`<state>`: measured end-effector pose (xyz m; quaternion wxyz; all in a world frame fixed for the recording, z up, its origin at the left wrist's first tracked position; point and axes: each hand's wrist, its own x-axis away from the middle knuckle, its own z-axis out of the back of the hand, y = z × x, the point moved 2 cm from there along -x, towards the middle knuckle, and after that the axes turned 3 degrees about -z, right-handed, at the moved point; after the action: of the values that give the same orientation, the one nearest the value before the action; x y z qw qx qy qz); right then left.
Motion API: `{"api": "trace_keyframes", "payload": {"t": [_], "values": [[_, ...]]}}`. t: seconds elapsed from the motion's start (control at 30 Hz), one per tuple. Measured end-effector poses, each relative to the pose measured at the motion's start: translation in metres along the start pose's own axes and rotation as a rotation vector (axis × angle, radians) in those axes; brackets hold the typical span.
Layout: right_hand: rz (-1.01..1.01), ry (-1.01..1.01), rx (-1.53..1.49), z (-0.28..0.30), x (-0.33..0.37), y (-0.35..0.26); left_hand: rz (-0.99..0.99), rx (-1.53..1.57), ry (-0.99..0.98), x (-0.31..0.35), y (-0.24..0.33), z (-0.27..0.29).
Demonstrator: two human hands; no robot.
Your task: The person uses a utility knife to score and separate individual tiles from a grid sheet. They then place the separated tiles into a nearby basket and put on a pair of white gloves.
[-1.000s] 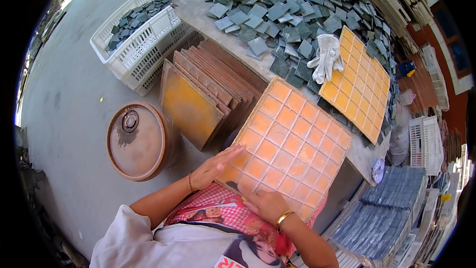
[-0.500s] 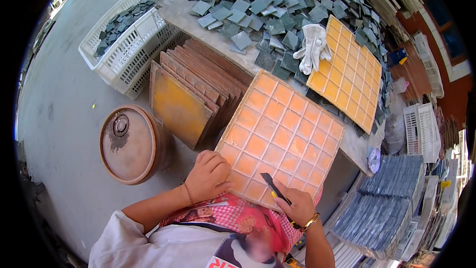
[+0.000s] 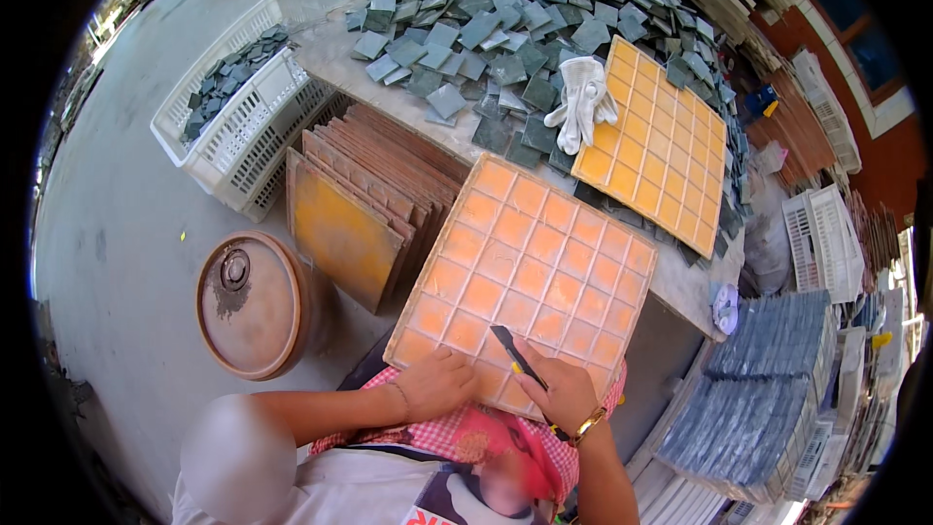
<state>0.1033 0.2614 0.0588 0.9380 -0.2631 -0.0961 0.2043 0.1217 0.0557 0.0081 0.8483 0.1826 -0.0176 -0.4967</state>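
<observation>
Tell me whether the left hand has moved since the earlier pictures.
Yes. Judged against the brown drum, the left hand has moved rightward, farther from it.

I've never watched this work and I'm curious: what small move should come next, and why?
Perhaps guide the black tool along the gridded orange board: the right hand holds it with its tip over the board, and the left hand lies at the near edge, clear of the tip.

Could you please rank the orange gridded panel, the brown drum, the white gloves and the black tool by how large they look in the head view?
1. Orange gridded panel
2. Brown drum
3. White gloves
4. Black tool, partly covered by the right hand
Nearness to the camera may enlarge the panel.
</observation>
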Motion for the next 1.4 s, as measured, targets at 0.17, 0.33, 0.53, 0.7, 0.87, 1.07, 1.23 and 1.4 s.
{"api": "trace_keyframes", "payload": {"t": [0.17, 0.33, 0.53, 0.7, 0.87, 1.07, 1.23, 1.4], "values": [[0.043, -0.213, 0.239, -0.013, -0.012, 0.005, 0.304, 0.124, 0.344, 0.035, -0.014, 0.028], [0.009, -0.415, 0.181, -0.019, -0.009, -0.002, 0.871, 0.428, 0.653, 0.073, -0.034, 0.026], [0.102, -0.203, 0.083, -0.009, -0.023, -0.011, 0.885, 0.908, 0.537, 0.077, -0.052, -0.005], [0.086, -0.217, 0.222, -0.025, -0.056, -0.013, 0.782, 1.061, 0.554, 0.084, -0.059, -0.009], [0.129, -0.32, 0.111, -0.029, -0.035, -0.026, 0.851, 1.222, 0.47, 0.083, -0.069, -0.004], [-0.124, -0.014, -0.242, -0.007, 0.004, -0.018, 0.628, 1.831, 0.513, 0.024, -0.135, 0.006], [-0.436, 0.192, -0.438, -0.009, 0.043, -0.01, 0.736, 1.993, 0.096, -0.041, -0.184, 0.001], [-0.395, 0.369, -0.48, -0.008, 0.076, -0.003, 0.817, 1.967, 0.104, -0.04, -0.168, 0.002]]}}
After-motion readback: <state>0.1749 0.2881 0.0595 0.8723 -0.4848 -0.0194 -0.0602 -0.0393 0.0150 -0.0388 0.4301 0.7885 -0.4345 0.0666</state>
